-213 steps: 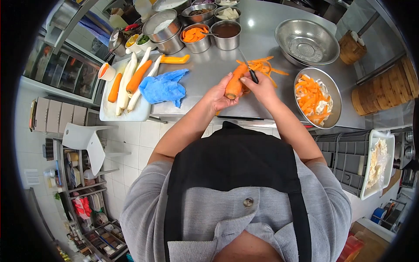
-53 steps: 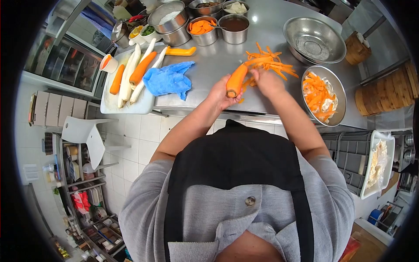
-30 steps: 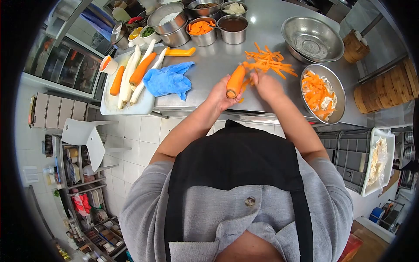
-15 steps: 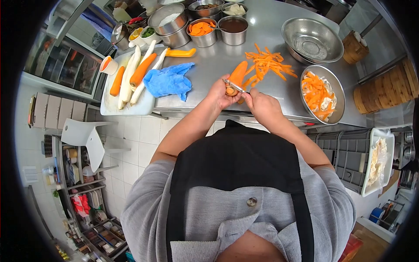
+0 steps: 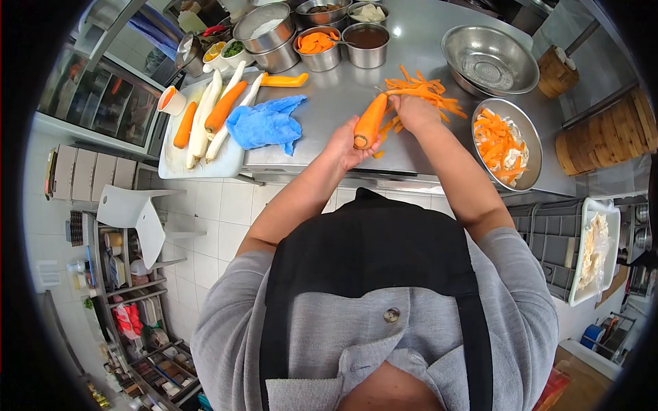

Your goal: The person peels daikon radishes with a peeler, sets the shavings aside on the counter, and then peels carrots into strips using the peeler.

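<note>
My left hand (image 5: 348,144) is closed around the thick end of an orange carrot (image 5: 371,122), its narrow end pointing away over the steel counter. My right hand (image 5: 415,112) is closed at the carrot's far tip, with a peeler in it that is mostly hidden; only a bit of metal shows. An orange strip lies across just above the right hand's fingers. Beyond and to the right of this hand is a loose heap of carrot peelings (image 5: 433,88).
At left, a white cutting board (image 5: 236,162) bears carrots and long white roots, beside a blue cloth (image 5: 266,125). A bowl of orange strips (image 5: 535,152), an empty steel bowl (image 5: 490,61) and bamboo steamers (image 5: 603,144) stand right. Steel containers (image 5: 367,58) line the back.
My right hand has moved away from me along the carrot, from its thick end to its tip, taking the peeler with it. The left hand stays nearly in place.
</note>
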### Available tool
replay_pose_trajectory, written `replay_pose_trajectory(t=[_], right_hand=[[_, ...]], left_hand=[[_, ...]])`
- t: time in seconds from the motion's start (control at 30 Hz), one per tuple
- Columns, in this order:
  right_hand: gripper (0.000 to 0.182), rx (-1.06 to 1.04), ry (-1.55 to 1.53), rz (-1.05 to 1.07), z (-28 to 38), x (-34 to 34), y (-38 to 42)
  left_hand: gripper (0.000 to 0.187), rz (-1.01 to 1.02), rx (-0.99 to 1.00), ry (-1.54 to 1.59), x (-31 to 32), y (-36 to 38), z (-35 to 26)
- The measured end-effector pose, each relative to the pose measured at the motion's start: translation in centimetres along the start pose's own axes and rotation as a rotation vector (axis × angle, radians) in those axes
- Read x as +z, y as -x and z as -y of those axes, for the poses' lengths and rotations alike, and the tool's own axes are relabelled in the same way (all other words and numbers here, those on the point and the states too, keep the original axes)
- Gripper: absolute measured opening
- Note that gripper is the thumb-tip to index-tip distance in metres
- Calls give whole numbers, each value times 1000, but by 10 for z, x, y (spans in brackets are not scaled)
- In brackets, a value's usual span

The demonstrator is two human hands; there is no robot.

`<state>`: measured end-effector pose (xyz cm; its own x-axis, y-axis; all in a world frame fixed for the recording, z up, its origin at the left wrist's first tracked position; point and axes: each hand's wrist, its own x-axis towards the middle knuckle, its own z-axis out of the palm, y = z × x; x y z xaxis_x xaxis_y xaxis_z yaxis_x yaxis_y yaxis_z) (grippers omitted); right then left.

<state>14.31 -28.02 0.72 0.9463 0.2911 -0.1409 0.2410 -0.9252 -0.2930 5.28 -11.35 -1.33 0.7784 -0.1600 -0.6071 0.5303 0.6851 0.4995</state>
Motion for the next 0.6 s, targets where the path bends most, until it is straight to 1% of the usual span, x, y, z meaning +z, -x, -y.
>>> replay_pose_trajectory(t=[0.03,0.13,0.2,0.23,0.33,0.43,0.6], right_hand=[[51,16,-1,32,4,-4,1],[52,53,-75,14,15,-6,32],[52,75,-94,17,8,-1,40],[52,86,-105,16,4,1,41],[51,48,-49,2,0,-3,30],[52,84,-8,52,6,-9,11],[52,133,-46,2,-13,-6,-3]], left_hand=[[49,6,-8,-9,2,3,-1],[48,21,-41,-36,7,12,-6],[46,27,-68,-61,6,11,-12],[45,43,-49,-63,3,9,-9],[44,83,-2,-84,-1,1,-4],[42,68,6,-88,-1,1,-4],[43,24,0,-70,-3,7,-5]])
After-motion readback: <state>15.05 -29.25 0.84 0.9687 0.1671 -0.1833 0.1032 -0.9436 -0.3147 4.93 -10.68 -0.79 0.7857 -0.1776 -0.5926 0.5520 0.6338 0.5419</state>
